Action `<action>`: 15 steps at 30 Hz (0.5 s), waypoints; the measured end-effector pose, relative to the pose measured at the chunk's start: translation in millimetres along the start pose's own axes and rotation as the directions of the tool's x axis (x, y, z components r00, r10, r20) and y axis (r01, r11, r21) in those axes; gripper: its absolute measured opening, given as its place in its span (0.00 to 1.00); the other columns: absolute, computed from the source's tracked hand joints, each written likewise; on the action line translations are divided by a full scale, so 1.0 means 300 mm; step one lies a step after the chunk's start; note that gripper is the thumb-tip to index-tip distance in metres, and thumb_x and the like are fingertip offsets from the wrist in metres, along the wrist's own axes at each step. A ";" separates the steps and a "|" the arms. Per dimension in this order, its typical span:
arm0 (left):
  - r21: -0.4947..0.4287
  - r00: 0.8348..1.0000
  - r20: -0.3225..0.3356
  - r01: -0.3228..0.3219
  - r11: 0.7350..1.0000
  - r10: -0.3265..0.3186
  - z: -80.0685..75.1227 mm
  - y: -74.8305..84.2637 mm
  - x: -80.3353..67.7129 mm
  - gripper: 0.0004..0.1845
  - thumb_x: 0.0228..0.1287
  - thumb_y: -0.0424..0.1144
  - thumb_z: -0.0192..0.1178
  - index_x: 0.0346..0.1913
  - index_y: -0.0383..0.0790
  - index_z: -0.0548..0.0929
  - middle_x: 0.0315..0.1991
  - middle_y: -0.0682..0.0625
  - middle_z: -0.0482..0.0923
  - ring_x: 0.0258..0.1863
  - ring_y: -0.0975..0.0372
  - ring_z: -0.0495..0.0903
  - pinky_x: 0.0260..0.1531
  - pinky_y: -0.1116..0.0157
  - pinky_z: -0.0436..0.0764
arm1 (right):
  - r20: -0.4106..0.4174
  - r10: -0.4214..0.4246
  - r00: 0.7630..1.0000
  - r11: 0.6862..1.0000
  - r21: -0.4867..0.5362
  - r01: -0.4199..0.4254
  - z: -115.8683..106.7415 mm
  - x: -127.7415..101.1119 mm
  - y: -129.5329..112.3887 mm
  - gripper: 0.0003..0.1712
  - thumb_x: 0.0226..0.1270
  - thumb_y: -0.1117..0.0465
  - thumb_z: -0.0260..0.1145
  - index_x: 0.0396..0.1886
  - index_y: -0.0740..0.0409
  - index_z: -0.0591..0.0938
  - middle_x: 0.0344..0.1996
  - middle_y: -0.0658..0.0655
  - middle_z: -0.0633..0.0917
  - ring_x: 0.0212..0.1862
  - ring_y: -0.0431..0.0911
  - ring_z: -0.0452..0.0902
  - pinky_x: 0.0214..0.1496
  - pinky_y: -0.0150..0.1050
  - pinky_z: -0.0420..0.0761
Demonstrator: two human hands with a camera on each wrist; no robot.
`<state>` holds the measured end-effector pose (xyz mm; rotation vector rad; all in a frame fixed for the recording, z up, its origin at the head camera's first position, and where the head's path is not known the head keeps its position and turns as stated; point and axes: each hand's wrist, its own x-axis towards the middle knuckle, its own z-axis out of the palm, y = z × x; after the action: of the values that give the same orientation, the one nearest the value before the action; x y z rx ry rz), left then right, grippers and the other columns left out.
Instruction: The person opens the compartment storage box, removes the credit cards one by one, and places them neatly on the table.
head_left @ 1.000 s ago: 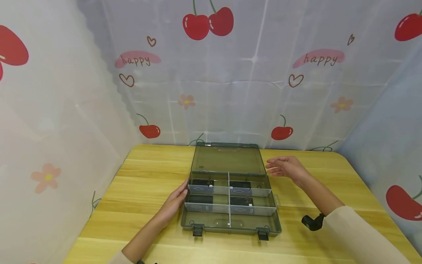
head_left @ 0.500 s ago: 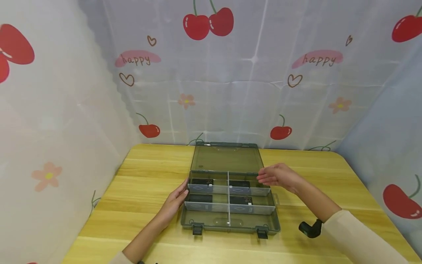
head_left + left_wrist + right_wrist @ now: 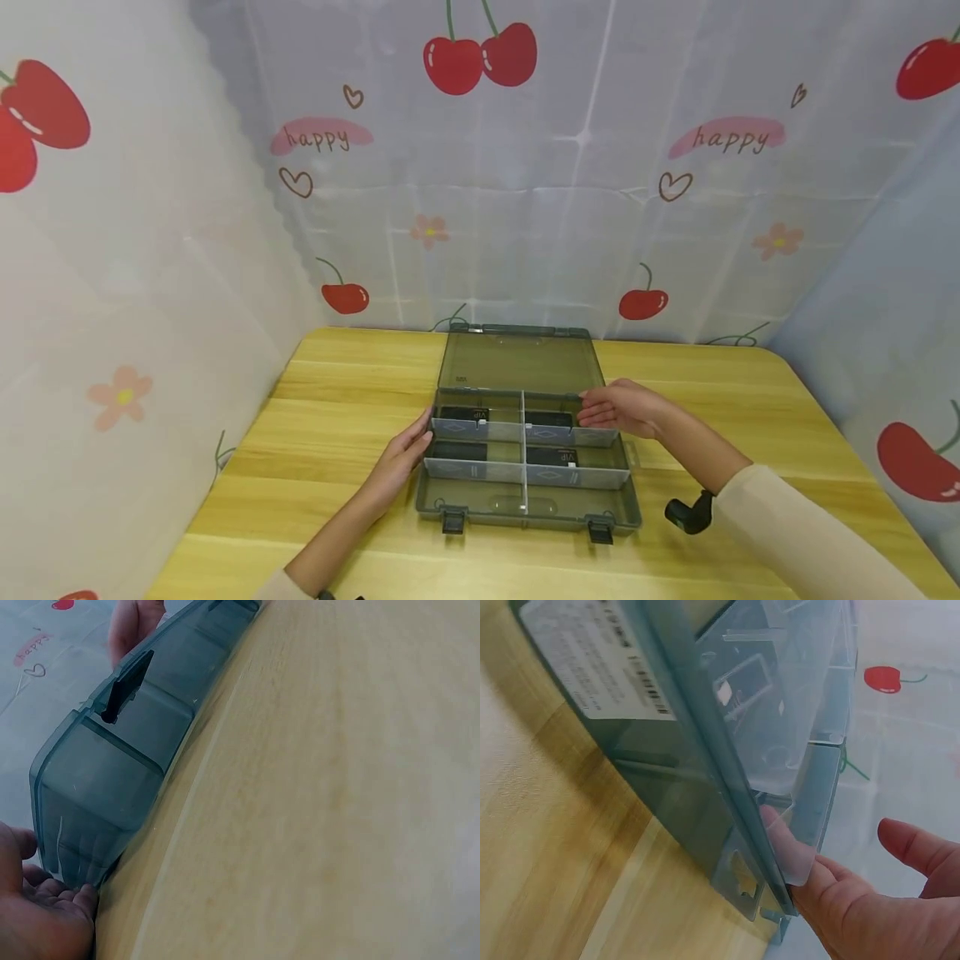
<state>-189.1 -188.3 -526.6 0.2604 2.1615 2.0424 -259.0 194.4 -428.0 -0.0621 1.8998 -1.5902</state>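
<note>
Print blurs on a white rectangular barcode label [image 3: 600,664], cropped by the right-wrist view's top edge; a bare left hand [image 3: 41,919] is cut off at the left-wrist view's lower-left corner.

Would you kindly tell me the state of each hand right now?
Left hand: open, resting against the left side of the box.
Right hand: open at the back right compartment, holding nothing visible.
</note>
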 end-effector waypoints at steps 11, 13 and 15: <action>-0.004 0.999 0.014 -0.030 1.000 0.030 -0.008 -0.014 0.008 0.29 0.74 0.44 0.46 0.73 0.44 0.55 0.74 0.48 0.46 0.72 0.54 0.46 0.67 0.52 0.51 | 0.005 0.061 0.998 0.998 0.030 -0.061 0.006 0.032 -0.002 0.33 0.75 0.56 0.48 0.64 0.83 0.56 0.58 0.81 0.66 0.60 0.66 0.67 0.58 0.48 0.75; -0.004 1.000 0.014 -0.019 1.000 0.019 -0.008 -0.015 0.006 0.29 0.74 0.45 0.46 0.73 0.45 0.55 0.74 0.50 0.47 0.72 0.55 0.46 0.67 0.53 0.52 | -0.001 0.068 0.998 0.997 0.032 -0.068 0.009 0.036 0.000 0.33 0.75 0.57 0.48 0.64 0.83 0.57 0.58 0.81 0.66 0.60 0.66 0.68 0.57 0.47 0.76; -0.007 1.000 0.014 -0.011 1.000 0.011 -0.008 -0.015 0.003 0.29 0.74 0.45 0.47 0.73 0.46 0.55 0.74 0.51 0.47 0.72 0.56 0.46 0.67 0.53 0.52 | 0.000 0.072 0.997 0.997 0.032 -0.072 0.012 0.039 0.002 0.33 0.75 0.57 0.47 0.64 0.83 0.57 0.58 0.81 0.67 0.59 0.65 0.68 0.57 0.47 0.75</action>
<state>-190.7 -190.7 -530.9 0.2847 2.1492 2.0475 -266.3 186.5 -434.0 0.0206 1.8565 -1.5718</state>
